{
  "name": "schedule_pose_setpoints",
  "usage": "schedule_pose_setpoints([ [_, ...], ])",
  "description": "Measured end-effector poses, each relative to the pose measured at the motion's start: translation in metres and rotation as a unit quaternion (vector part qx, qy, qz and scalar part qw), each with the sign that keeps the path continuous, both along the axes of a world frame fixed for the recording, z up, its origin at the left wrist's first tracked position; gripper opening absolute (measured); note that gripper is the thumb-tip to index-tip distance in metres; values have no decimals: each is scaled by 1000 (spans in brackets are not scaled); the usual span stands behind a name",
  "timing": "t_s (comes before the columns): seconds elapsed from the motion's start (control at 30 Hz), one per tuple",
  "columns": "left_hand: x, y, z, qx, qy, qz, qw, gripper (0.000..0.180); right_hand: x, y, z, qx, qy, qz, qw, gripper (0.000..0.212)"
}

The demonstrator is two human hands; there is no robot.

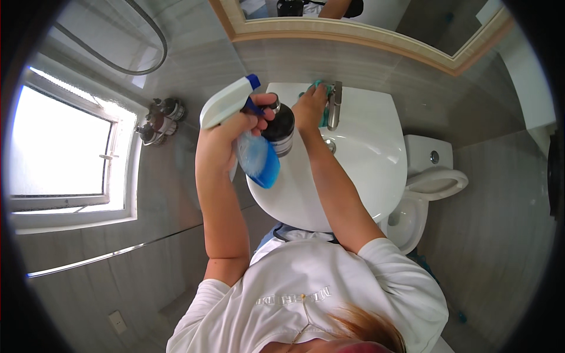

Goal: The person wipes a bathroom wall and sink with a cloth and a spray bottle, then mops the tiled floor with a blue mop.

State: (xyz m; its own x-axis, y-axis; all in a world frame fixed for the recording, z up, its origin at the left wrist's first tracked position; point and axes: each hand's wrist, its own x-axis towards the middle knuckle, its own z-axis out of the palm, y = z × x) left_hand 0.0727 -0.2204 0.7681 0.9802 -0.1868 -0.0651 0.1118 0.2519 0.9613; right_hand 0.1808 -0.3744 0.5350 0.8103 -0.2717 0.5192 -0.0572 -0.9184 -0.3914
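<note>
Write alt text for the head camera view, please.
A person's left hand holds a blue-liquid spray bottle and a dark bottle by a white sink, while the right hand rests on a teal cloth beside the faucet. A toilet stands right; a window is left.

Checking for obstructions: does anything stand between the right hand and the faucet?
Yes, the teal cloth: it shows between the right hand and the faucet, on the faucet's left side. Nothing else visible stands there.

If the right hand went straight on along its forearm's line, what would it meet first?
Past the teal cloth it touches, probably the grey wall behind the sink; the right hand seems lined up left of the faucet, though depth is hard to judge.
</note>
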Motion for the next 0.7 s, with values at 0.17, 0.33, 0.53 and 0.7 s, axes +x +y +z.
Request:
schedule_pose_setpoints([
  [0.17,-29,7,2,29,-31,28,999,49,19,28,-37,-55,-17,51,997,46],
  [0.33,-41,17,5,41,-31,43,998,52,18,41,-28,101,-41,288,952,34],
  [0.53,-41,21,12,56,-41,57,996,54,-66,9,-22,270,156,460,831,34],
  [0.7,-32,23,17,21,-52,64,996,46,-52,-15,-15,208,-119,277,931,44],
])
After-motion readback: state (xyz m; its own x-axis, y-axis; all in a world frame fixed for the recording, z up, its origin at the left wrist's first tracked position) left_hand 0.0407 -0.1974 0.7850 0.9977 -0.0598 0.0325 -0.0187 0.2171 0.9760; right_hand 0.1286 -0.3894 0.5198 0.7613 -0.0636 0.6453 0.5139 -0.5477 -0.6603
